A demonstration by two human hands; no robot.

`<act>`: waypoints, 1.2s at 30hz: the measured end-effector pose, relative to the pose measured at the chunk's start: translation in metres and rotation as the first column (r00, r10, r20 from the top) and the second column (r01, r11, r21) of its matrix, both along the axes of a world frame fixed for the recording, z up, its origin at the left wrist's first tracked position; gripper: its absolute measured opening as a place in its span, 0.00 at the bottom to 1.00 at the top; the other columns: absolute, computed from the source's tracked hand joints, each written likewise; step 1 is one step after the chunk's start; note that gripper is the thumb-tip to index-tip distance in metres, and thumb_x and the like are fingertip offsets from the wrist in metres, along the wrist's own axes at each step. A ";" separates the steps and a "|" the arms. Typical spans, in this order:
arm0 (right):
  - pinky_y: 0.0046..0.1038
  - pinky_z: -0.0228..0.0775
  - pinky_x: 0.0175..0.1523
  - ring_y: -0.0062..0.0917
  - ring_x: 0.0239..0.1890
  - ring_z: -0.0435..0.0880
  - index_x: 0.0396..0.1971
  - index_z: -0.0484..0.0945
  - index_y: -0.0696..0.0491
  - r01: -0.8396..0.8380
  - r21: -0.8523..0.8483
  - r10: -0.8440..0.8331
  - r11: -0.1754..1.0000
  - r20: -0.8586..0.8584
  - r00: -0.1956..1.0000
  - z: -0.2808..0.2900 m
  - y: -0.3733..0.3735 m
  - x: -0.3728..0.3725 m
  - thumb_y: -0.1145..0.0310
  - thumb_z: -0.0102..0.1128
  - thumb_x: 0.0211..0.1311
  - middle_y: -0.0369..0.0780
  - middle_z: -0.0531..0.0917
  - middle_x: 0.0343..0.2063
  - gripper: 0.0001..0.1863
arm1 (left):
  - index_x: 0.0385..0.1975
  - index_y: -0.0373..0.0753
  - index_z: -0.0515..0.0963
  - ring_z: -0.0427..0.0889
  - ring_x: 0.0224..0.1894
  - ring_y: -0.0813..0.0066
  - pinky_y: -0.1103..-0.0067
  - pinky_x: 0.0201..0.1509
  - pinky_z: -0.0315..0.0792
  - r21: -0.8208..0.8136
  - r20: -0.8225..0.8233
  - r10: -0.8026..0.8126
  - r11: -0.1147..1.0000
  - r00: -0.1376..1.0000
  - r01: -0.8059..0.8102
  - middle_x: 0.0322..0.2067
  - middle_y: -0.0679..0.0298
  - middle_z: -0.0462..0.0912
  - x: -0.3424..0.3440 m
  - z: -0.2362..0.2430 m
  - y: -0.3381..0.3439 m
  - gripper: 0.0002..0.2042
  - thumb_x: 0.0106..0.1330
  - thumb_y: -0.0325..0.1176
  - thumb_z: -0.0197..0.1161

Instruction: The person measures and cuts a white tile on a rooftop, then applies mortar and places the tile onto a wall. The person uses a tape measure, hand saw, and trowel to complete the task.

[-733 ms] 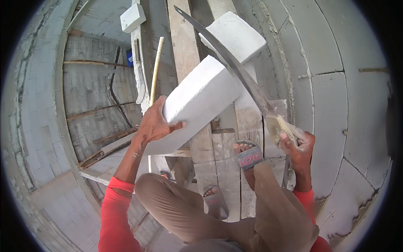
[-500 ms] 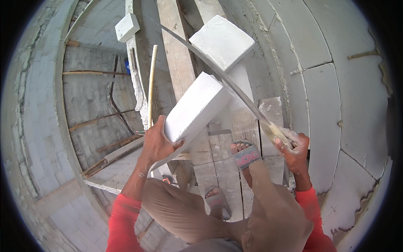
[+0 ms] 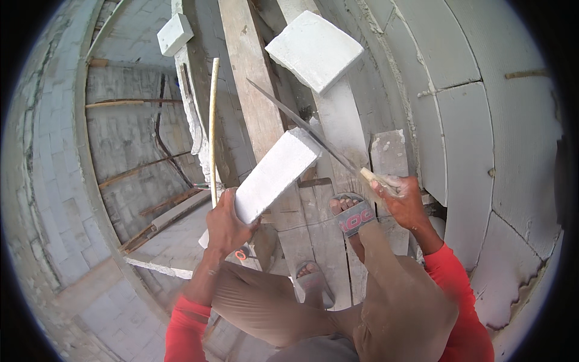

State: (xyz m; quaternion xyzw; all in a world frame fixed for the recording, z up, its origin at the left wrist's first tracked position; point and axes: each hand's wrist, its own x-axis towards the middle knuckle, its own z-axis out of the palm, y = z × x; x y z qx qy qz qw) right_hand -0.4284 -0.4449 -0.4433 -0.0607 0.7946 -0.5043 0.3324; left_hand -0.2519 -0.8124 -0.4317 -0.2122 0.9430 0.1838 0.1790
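Observation:
A white, lightweight-looking building block (image 3: 274, 175) is tilted in front of me. My left hand (image 3: 228, 224) is closed round its near lower end, which the fingers partly hide. My right hand (image 3: 401, 199) grips the pale handle of a handsaw (image 3: 301, 123). The saw's long, narrow blade points up and left, passing by the block's far end. Whether blade and block touch, I cannot tell. Beyond them, a wide white block (image 3: 315, 51) rests on the planks.
Worn boards (image 3: 319, 241) lie under my sandalled feet. A grey block wall (image 3: 464, 133) rises at the right. To the left, a smaller white block (image 3: 175, 34) sits on a ledge, a pale thin pole (image 3: 213, 120) stands upright, and a lower floor shows beyond the edge.
The held block has come down and turned, showing its narrow face. My right hand has drawn the handsaw leftward and up in the picture, and its tip has dropped lower.

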 end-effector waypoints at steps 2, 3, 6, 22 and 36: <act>0.24 0.70 0.32 0.14 0.26 0.76 0.52 0.89 0.66 0.189 -0.109 -0.174 0.976 0.132 0.976 0.000 0.002 0.000 0.58 0.72 0.74 0.35 0.85 0.22 0.23 | 0.59 0.36 0.72 0.89 0.46 0.44 0.58 0.50 0.82 0.015 0.094 0.065 0.998 0.993 -0.067 0.45 0.46 0.87 0.001 0.001 0.001 0.38 0.49 0.41 0.86; 0.22 0.70 0.33 0.13 0.26 0.77 0.52 0.89 0.65 0.213 -0.283 -0.191 0.935 0.101 0.976 0.000 0.004 -0.001 0.58 0.73 0.73 0.35 0.86 0.24 0.23 | 0.58 0.36 0.73 0.89 0.45 0.44 0.58 0.49 0.82 0.021 0.123 0.075 0.997 0.989 -0.078 0.45 0.46 0.87 -0.001 0.001 0.001 0.37 0.49 0.41 0.86; 0.21 0.70 0.33 0.13 0.27 0.78 0.53 0.89 0.65 0.058 -0.340 -0.064 0.938 -0.005 0.998 0.005 0.012 -0.002 0.61 0.73 0.73 0.35 0.87 0.26 0.21 | 0.58 0.37 0.74 0.89 0.46 0.42 0.58 0.50 0.83 0.027 0.045 0.050 0.998 0.998 -0.051 0.49 0.50 0.85 0.000 0.002 0.001 0.36 0.49 0.38 0.84; 0.24 0.66 0.30 0.14 0.23 0.74 0.51 0.91 0.62 0.249 -0.344 -0.246 0.905 0.053 0.968 0.028 0.032 0.010 0.59 0.74 0.71 0.31 0.80 0.20 0.21 | 0.55 0.39 0.71 0.88 0.48 0.41 0.57 0.52 0.81 0.042 0.021 0.066 0.997 0.998 -0.067 0.46 0.47 0.86 0.000 0.001 0.003 0.34 0.51 0.39 0.85; 0.27 0.77 0.34 0.19 0.30 0.85 0.50 0.90 0.64 0.125 0.327 -0.206 0.937 0.226 0.952 0.140 0.025 0.019 0.52 0.73 0.73 0.38 0.89 0.30 0.26 | 0.71 0.33 0.63 0.77 0.58 0.45 0.53 0.58 0.76 -0.041 0.180 0.015 0.999 0.984 -0.008 0.58 0.49 0.70 0.001 -0.001 0.001 0.47 0.53 0.39 0.85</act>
